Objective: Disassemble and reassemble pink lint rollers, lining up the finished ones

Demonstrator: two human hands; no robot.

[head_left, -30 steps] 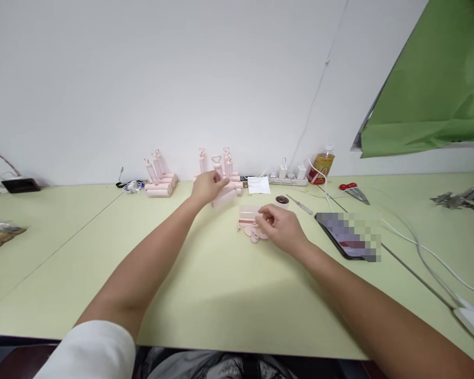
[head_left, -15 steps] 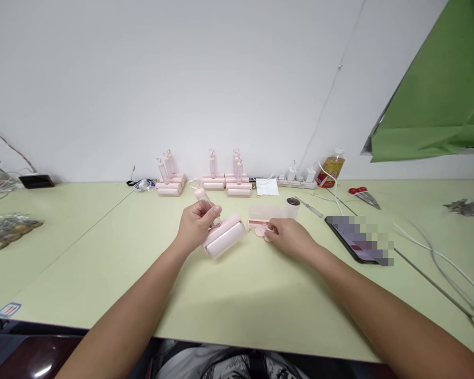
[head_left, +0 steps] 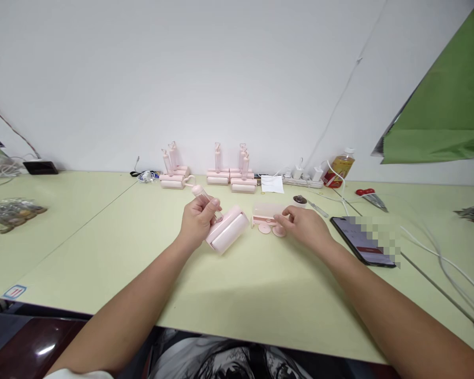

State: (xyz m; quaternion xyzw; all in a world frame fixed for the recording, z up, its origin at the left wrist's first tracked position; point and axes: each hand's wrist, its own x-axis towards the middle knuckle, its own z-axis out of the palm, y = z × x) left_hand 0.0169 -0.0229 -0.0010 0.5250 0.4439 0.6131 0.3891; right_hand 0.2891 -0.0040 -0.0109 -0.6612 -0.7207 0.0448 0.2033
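My left hand [head_left: 197, 218] is closed around the clear handle of a pink lint roller [head_left: 227, 229], which it holds tilted above the table. The handle [head_left: 199, 193] ends in a heart-shaped loop [head_left: 189, 180]. My right hand [head_left: 302, 223] has its thumb and fingers slightly apart at the right end of a pink lint roller cover [head_left: 263, 218] with a translucent flap. Just in front of that cover lie two pink round end caps, one on the left [head_left: 264, 229] and one on the right [head_left: 278, 231]. Behind my right hand, a paper roll [head_left: 300, 200] is partly hidden.
Several assembled pink lint rollers [head_left: 244, 185] stand along the wall. A white paper [head_left: 272, 183], a power strip [head_left: 306, 182] and a bottle [head_left: 339, 168] are at the back. A phone [head_left: 361, 245], a thin tool [head_left: 318, 209], red-handled pliers [head_left: 371, 198] and white cables lie on the right.
My right hand has let go of the right round cap and moved up to the cover's end. The left hand still holds the lint roller. The view has shifted slightly.
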